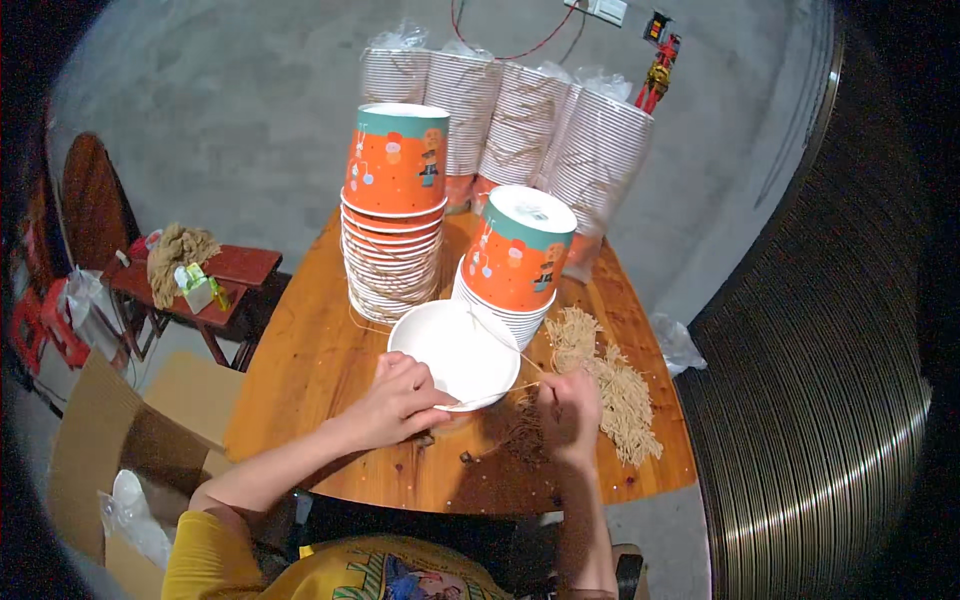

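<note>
A white paper bucket (455, 345) is tilted with its open mouth toward me, near the middle of the table. My left hand (400, 400) is closed at its near-left rim, fingertips pressed on the edge. To the right of the bucket, my right hand (572, 410) is closed in a pinch on a thin pale string (505, 392). The string runs taut from the right fingers to the bucket's near rim, and another strand crosses the mouth. Right beside my right hand lies a heap of beige strings (625, 405). Whether the left fingers also pinch string is hard to see.
Behind the bucket stand two upside-down stacks of orange and green paper buckets (400, 165), (522, 250). Tall bagged stacks (595, 140) line the wall side. The wooden table (290, 400) has a curved edge. Left are a cardboard box (95, 440) and red bench (240, 265); right, a ribbed shutter (820, 350).
</note>
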`<action>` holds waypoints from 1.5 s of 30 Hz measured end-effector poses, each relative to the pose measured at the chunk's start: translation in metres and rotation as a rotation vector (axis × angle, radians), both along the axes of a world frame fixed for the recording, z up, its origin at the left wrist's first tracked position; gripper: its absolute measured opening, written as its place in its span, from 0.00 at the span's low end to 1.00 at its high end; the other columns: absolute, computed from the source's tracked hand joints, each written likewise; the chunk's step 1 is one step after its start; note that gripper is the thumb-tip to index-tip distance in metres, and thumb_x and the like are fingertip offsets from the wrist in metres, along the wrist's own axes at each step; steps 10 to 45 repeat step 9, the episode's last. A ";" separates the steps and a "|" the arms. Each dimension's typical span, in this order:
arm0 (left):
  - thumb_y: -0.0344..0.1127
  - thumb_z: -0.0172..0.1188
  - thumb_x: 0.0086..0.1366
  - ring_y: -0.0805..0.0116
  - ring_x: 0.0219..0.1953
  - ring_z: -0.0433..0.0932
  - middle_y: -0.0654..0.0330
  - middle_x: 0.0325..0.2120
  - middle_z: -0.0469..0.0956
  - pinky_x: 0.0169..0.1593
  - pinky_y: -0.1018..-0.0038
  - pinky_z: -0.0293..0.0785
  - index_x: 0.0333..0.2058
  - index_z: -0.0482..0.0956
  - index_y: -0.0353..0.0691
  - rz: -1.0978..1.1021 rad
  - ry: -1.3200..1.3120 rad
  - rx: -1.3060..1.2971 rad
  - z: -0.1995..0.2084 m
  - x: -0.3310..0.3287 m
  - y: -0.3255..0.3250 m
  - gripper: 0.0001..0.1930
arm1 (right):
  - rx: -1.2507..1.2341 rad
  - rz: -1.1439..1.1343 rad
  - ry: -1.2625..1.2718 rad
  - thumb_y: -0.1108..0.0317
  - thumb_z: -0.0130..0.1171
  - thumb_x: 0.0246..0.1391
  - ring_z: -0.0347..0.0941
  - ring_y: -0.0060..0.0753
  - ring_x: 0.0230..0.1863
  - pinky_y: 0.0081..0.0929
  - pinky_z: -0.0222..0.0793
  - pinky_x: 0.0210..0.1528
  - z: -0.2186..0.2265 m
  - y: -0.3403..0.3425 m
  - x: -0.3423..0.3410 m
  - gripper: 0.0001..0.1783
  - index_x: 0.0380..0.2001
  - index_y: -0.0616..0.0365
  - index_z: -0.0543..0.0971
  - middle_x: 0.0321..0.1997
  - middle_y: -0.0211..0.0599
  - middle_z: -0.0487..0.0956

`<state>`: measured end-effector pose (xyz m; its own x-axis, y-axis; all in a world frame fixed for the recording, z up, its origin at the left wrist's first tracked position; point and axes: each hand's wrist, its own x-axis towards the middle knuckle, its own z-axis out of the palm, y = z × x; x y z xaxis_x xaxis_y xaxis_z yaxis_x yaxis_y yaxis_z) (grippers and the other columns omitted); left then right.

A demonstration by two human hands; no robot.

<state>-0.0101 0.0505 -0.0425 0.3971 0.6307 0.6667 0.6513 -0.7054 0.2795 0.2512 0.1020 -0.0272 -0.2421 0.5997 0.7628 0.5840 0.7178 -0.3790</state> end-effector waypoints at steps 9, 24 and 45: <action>0.38 0.60 0.57 0.68 0.34 0.63 0.65 0.25 0.61 0.45 0.68 0.54 0.41 0.81 0.52 -0.118 0.135 -0.065 0.030 -0.032 -0.001 0.12 | 0.078 0.098 -0.522 0.58 0.63 0.47 0.73 0.40 0.21 0.35 0.67 0.24 -0.017 0.008 -0.009 0.12 0.36 0.48 0.81 0.22 0.38 0.78; 0.38 0.60 0.57 0.68 0.34 0.63 0.65 0.25 0.61 0.45 0.68 0.54 0.41 0.81 0.52 -0.118 0.135 -0.065 0.030 -0.032 -0.001 0.12 | 0.078 0.098 -0.522 0.58 0.63 0.47 0.73 0.40 0.21 0.35 0.67 0.24 -0.017 0.008 -0.009 0.12 0.36 0.48 0.81 0.22 0.38 0.78; 0.38 0.60 0.57 0.68 0.34 0.63 0.65 0.25 0.61 0.45 0.68 0.54 0.41 0.81 0.52 -0.118 0.135 -0.065 0.030 -0.032 -0.001 0.12 | 0.078 0.098 -0.522 0.58 0.63 0.47 0.73 0.40 0.21 0.35 0.67 0.24 -0.017 0.008 -0.009 0.12 0.36 0.48 0.81 0.22 0.38 0.78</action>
